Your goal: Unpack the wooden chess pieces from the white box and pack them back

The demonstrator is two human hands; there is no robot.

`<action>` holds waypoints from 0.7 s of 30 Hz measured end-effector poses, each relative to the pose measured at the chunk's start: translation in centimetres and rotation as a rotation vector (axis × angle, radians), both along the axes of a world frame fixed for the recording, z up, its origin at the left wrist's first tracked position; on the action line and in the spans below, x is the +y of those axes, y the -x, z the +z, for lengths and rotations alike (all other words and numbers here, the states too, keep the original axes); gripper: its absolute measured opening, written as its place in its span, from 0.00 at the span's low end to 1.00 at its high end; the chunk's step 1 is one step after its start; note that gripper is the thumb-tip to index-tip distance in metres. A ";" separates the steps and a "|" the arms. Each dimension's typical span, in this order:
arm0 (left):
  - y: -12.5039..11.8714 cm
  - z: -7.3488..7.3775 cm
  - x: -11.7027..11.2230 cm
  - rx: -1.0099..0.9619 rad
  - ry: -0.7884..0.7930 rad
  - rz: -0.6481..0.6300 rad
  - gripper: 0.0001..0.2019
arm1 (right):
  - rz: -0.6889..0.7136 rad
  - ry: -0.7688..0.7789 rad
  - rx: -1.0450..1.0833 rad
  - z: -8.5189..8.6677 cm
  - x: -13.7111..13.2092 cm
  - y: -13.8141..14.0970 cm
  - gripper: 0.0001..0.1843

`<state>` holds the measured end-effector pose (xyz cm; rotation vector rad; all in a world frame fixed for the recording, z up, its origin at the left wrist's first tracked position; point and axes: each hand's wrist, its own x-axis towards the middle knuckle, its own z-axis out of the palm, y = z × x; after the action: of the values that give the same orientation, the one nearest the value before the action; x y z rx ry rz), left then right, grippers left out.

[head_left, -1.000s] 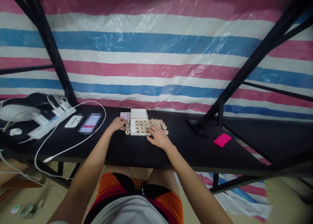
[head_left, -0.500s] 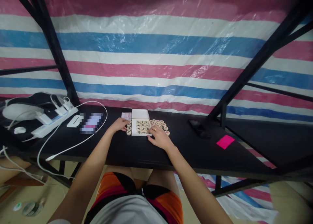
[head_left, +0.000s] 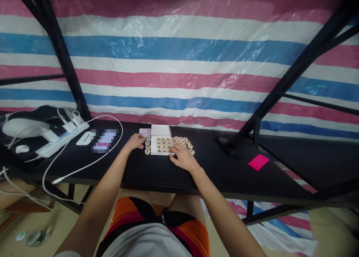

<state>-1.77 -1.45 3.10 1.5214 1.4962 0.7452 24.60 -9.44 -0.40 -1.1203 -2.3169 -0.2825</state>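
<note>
A small white box (head_left: pixel 160 152) lies on the black table (head_left: pixel 157 171), filled with round wooden game pieces marked in black. Its white lid (head_left: pixel 160 130) lies just behind it. More round pieces (head_left: pixel 184 141) lie loose to the box's right, and a few pieces (head_left: pixel 147 147) sit at its left edge. My left hand (head_left: pixel 135 141) rests beside those left pieces, fingers curled toward them. My right hand (head_left: pixel 183 158), a ring on one finger, rests at the box's front right corner with fingers bent on the table. Whether either hand pinches a piece is too small to see.
A white power strip (head_left: pixel 57 139) with chargers and cables, a white mouse (head_left: pixel 84 138) and a blurred phone (head_left: pixel 104 141) lie at the left. A dark phone (head_left: pixel 226 144) and a pink note (head_left: pixel 258 162) lie at the right. Black frame bars slant on both sides before a striped tarp.
The hands stay almost where they were by the box; only the camera has shifted slightly.
</note>
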 end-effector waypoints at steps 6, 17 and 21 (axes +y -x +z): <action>-0.1 -0.4 0.2 -0.011 0.032 -0.017 0.08 | -0.005 -0.009 -0.008 0.1 -0.1 0.1 0.07; -1.1 0.0 -0.9 0.401 -0.569 -0.143 0.09 | -0.007 -0.048 0.031 0.3 -0.2 0.2 0.07; -2.6 -0.2 -1.6 0.372 -0.721 -0.415 0.12 | -0.010 -0.044 0.023 0.3 -0.2 0.3 0.07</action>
<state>0.82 -3.09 2.90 2.5342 1.1327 0.8209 24.33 -9.68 -0.13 -1.1090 -2.2747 -0.3211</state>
